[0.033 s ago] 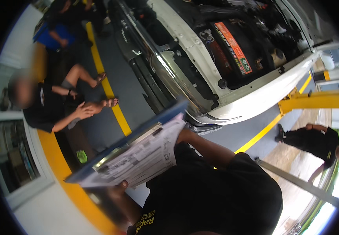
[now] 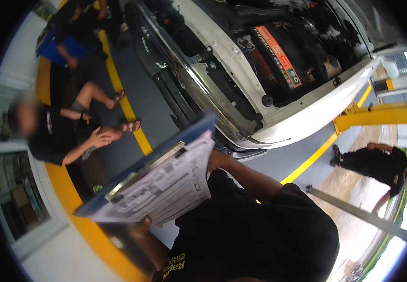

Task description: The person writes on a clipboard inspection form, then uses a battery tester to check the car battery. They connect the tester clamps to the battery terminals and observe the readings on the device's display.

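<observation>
A dark blue clipboard (image 2: 90, 205) with a metal clip (image 2: 119, 186) is held up tilted in front of my body. Printed white sheets (image 2: 166, 185) lie on it, filled in partly with handwriting. My left hand (image 2: 141, 226) grips its lower edge, thumb on top of the paper and the other fingers hidden underneath. At the right-hand edge, my right hand (image 2: 215, 160) is closed against the board, its fingertips out of sight behind the sheets. Neither hand shows a pen.
Ahead, a white car (image 2: 307, 127) has its engine bay exposed, with a black battery (image 2: 274, 56) inside. One person (image 2: 53, 127) sits at left; another (image 2: 79, 37) is behind near a blue bin (image 2: 62, 47). A third person (image 2: 373, 162) stands right, below a yellow lift arm (image 2: 377, 117).
The clipboard has shifted slightly up and to the left, covering more of the small green item beyond it. Both hands keep their hold.
</observation>
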A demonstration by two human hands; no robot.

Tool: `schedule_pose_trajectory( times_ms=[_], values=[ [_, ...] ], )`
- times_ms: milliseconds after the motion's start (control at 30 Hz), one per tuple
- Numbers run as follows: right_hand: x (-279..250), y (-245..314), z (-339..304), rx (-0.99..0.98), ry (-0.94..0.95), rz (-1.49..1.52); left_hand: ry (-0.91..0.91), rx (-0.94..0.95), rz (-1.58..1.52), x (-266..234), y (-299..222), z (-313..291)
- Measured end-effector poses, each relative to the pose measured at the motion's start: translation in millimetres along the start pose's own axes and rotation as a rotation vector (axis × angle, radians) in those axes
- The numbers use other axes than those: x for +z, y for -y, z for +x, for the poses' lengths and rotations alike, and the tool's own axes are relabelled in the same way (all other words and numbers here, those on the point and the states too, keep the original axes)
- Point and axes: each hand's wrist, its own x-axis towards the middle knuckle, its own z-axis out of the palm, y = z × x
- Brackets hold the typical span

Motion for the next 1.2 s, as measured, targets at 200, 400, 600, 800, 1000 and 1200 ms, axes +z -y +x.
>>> schedule_pose_trajectory(
  times_ms=[200,400,600,800,1000,1200],
  values=[
    [-3.4,-40.2,76.5,0.574,-0.326,0.096,0.079,-0.127,-0.045,-37.4,-20.8,139.4],
    [23.7,-27.5,150.8,0.644,-0.514,0.033,0.090,-0.322,0.073,-39.3,-75.8,243.2],
    [42.0,-61.1,221.7,0.665,-0.441,-0.056,0.159,-0.203,0.338,-32.6,-88.1,321.6],
    [28.2,-94.9,309.7,0.352,-0.322,-0.416,0.101,-0.142,0.443,-20.2,-65.1,413.2],
    [-7.9,-152.4,418.4,0.655,-0.409,-0.106,0.119,-0.159,0.316,-9.7,-71.3,532.3],
    [-59.6,-181.1,554.3,0.510,-0.361,-0.124,0.071,-0.134,0.248,2.6,-113.3,668.9]
  ],
)
